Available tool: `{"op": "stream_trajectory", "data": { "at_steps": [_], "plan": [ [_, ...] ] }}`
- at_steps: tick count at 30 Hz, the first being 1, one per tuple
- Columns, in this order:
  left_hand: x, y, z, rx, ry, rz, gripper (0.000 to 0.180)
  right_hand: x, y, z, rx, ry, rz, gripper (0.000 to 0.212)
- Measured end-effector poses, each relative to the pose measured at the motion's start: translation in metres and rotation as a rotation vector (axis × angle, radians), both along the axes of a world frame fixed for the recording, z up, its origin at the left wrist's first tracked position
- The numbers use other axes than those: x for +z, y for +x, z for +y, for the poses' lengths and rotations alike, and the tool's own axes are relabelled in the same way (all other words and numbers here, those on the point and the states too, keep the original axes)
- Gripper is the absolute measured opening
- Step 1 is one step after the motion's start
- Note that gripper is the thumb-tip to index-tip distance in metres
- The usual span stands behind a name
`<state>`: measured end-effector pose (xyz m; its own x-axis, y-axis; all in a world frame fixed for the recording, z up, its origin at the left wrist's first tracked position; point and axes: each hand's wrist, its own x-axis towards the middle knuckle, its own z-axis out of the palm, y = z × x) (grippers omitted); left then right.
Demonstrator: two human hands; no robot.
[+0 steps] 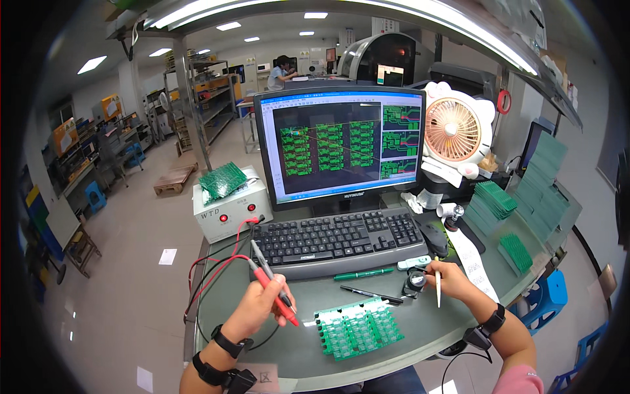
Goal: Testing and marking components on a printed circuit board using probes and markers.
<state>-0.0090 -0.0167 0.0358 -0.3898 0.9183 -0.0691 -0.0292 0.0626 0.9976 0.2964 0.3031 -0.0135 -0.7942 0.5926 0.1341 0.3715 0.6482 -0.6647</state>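
My left hand [254,305] is closed round a red test probe [262,276], together with a slim dark grey probe or pen [261,256]. The red tip points down, left of a green circuit board panel [359,330] that lies flat on the desk. In my right hand [457,281] is a thin white stick [438,289], pinched and nearly upright. Just left of those fingers stands a small dark jar [414,285]. A black pen [371,294] and a green marker [363,274] lie between the panel and the keyboard [338,238].
A monitor [344,148] shows a board layout. Left of it, a white box [230,211] carries stacked boards, with red and black leads. At right are a fan [451,128], a mouse [433,238], a paper strip [474,262] and green board stacks [515,253]. Another person [281,73] sits far back.
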Motion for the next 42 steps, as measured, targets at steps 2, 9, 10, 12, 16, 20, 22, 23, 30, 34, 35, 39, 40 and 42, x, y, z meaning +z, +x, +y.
{"op": "stream_trajectory", "data": {
  "at_steps": [2,9,10,12,16,20,22,23,30,34,35,39,40,42],
  "plan": [
    [0.004,0.004,0.001,-0.007,-0.001,-0.007,0.041,0.002,-0.001,0.002,-0.018,0.040,-0.024,0.016],
    [0.016,0.012,-0.006,-0.074,0.029,-0.003,0.039,0.040,-0.004,0.001,0.124,0.247,-0.185,0.018],
    [0.018,0.013,-0.008,-0.092,0.032,0.019,0.039,0.051,-0.002,-0.002,0.101,0.326,-0.264,0.021],
    [0.024,0.016,-0.009,-0.123,0.034,-0.002,0.037,0.071,-0.005,-0.018,0.025,0.486,-0.165,0.023],
    [0.035,0.026,0.007,-0.301,-0.055,0.087,0.036,0.087,-0.049,-0.075,0.363,-0.218,0.207,0.023],
    [0.036,0.039,0.029,-0.504,-0.216,0.112,0.038,0.085,-0.100,-0.130,0.550,-0.613,0.192,0.029],
    [0.030,0.043,0.032,-0.507,-0.174,0.135,0.038,0.082,-0.121,-0.139,0.525,-0.769,0.082,0.029],
    [0.027,0.042,0.031,-0.456,-0.216,0.126,0.036,0.080,-0.126,-0.140,0.523,-0.794,0.158,0.027],
    [0.005,0.015,0.010,-0.069,-0.036,-0.123,0.018,0.058,-0.112,-0.109,0.294,-0.808,0.269,0.024],
    [-0.008,0.011,0.010,-0.064,-0.004,-0.272,0.026,0.051,-0.099,-0.100,0.218,-0.908,0.181,0.024],
    [-0.011,0.012,0.010,-0.058,-0.011,-0.278,0.026,0.049,-0.098,-0.101,0.272,-0.930,0.220,0.021],
    [-0.019,0.018,0.012,-0.098,0.052,-0.295,0.030,0.040,-0.091,-0.110,0.339,-0.930,0.273,0.021],
    [-0.021,0.020,0.013,-0.131,0.099,-0.316,0.030,0.038,-0.088,-0.112,0.321,-0.942,0.260,0.021],
    [-0.025,0.022,0.014,-0.176,0.088,-0.284,0.032,0.029,-0.089,-0.115,0.334,-0.893,0.313,0.022]
  ]
}}
